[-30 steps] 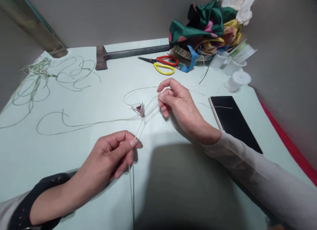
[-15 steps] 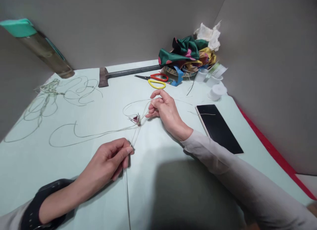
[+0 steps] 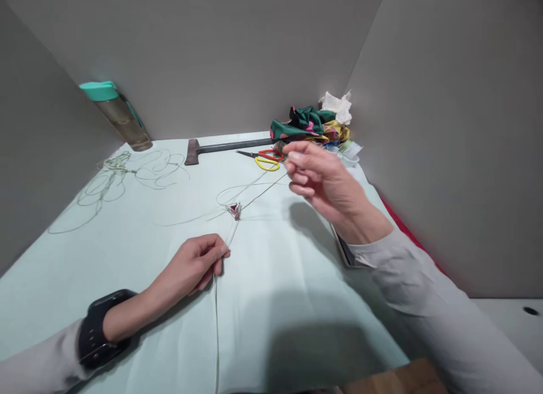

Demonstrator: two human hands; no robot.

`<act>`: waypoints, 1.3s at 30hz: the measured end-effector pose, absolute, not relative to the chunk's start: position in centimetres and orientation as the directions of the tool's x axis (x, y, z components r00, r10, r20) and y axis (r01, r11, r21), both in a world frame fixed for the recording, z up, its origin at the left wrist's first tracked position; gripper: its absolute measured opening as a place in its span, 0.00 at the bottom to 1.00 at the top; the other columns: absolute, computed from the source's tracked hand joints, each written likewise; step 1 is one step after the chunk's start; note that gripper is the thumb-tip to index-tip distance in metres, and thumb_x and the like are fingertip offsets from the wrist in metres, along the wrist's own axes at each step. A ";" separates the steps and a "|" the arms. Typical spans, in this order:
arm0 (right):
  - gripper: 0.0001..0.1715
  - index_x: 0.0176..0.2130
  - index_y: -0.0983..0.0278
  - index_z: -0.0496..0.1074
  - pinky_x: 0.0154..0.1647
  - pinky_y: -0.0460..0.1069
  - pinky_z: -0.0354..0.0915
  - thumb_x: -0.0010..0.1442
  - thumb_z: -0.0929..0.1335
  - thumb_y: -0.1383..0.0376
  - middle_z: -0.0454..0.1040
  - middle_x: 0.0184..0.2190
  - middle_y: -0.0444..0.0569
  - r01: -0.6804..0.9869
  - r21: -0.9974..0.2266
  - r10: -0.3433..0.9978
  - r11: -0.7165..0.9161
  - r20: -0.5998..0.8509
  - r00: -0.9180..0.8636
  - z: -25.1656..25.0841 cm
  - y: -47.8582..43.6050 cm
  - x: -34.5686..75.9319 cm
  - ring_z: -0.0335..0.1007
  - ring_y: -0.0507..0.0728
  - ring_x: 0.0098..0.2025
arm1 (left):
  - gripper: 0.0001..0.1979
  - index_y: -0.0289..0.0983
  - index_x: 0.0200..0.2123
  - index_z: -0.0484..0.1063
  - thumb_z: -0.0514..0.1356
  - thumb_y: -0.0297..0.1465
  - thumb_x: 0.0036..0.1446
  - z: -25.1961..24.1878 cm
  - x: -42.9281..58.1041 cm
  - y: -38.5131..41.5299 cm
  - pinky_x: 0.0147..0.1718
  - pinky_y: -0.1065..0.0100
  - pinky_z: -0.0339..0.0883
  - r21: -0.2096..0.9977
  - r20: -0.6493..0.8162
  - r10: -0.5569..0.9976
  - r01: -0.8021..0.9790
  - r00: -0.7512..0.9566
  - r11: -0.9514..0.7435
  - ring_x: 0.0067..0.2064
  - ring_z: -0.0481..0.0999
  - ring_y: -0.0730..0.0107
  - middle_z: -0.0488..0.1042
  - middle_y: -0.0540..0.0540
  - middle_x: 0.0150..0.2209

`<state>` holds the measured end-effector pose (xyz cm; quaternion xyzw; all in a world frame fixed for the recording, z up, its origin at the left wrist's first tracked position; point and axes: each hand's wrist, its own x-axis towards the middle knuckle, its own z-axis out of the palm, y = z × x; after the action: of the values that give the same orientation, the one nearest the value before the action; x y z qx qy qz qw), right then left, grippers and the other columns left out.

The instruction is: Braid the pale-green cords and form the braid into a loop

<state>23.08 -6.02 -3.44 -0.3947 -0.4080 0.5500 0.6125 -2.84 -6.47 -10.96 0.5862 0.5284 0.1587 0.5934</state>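
Observation:
My left hand (image 3: 203,261) pinches a pale cord (image 3: 217,332), which runs down from the fingers toward the near edge. Just above those fingertips, at the cord's upper end, lies a small triangular piece (image 3: 234,210) with a dark red middle and silvery sides. My right hand (image 3: 324,185) is raised to the right, thumb and fingers closed on a thin thread (image 3: 267,188) that stretches taut from the small piece. The exact grip at the fingertips is blurred. A loop of fine thread (image 3: 218,197) lies on the table behind the piece.
Behind lie scissors (image 3: 268,163) with red and yellow handles and a hammer-like tool (image 3: 193,152). A bottle (image 3: 127,122) stands at the back left beside tangled cord (image 3: 116,167). Bunched cloth (image 3: 309,122) sits back right. A phone (image 3: 343,250) is partly under my right arm.
My right hand has moved up and to the right, drawing the thread straight. The long loop on the left has been pulled in. My left hand keeps its pinch; the view has tilted up.

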 end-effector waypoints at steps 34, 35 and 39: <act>0.28 0.58 0.49 0.69 0.29 0.38 0.69 0.72 0.60 0.78 0.76 0.61 0.42 0.172 -0.950 0.954 0.262 0.282 0.101 -2.3 -29.0 27.8 0.76 0.47 0.43 | 0.11 0.45 0.46 0.76 0.56 0.40 0.69 -9.5 -5.5 -7.4 0.31 0.65 0.67 0.204 0.366 0.705 0.687 0.607 -0.697 0.28 0.73 0.68 0.77 0.49 0.41; 0.32 0.60 0.48 0.68 0.30 0.38 0.70 0.71 0.59 0.80 0.73 0.64 0.41 0.134 -0.954 0.952 0.268 0.283 0.114 -2.6 -29.2 27.9 0.77 0.47 0.45 | 0.10 0.45 0.47 0.75 0.56 0.39 0.70 -9.3 -4.8 -7.6 0.32 0.64 0.67 0.185 0.380 0.671 0.658 0.637 -0.730 0.29 0.73 0.68 0.77 0.49 0.43; 0.41 0.61 0.45 0.66 0.29 0.37 0.69 0.65 0.57 0.85 0.67 0.69 0.39 0.087 -0.966 0.947 0.242 0.254 0.198 -3.7 -30.2 28.2 0.78 0.47 0.47 | 0.10 0.41 0.51 0.72 0.54 0.35 0.72 -8.6 0.0 -8.7 0.36 0.60 0.69 -0.036 0.492 0.386 0.461 0.781 -0.887 0.40 0.79 0.57 0.78 0.42 0.50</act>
<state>28.17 -30.15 -3.68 -0.4975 -0.5192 0.3628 0.5926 0.03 -8.71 -8.58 0.9404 0.2251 0.2429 -0.0775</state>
